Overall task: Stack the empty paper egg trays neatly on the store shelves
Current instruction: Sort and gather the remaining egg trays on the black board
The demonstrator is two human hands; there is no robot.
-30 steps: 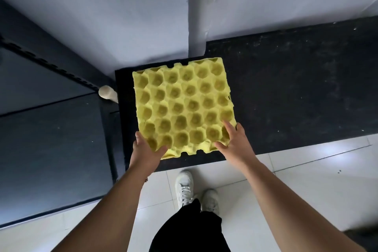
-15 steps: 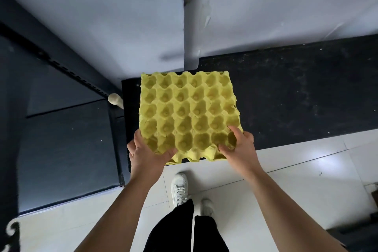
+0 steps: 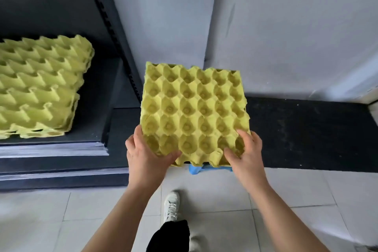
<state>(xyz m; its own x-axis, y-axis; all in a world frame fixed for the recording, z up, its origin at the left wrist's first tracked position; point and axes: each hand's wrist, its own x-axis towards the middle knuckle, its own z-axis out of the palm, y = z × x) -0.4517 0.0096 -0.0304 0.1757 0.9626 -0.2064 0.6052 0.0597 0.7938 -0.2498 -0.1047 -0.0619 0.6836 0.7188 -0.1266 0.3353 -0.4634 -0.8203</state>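
White shoe and black trouser leg on the tiled floor, bottom of view. Left hand grips the near-left corner of the yellow egg tray, thumb across the top cups. Right hand grips the near-right corner, fingers curled into the cups. Tray is cups-up, roughly level, held in the air over the floor edge and the black ledge. Blue strip shows just under its near edge, possibly a second tray, hard to tell. Farther left, a stack of yellow-green trays sits on the dark shelf, well apart from the held tray. Grey wall behind.
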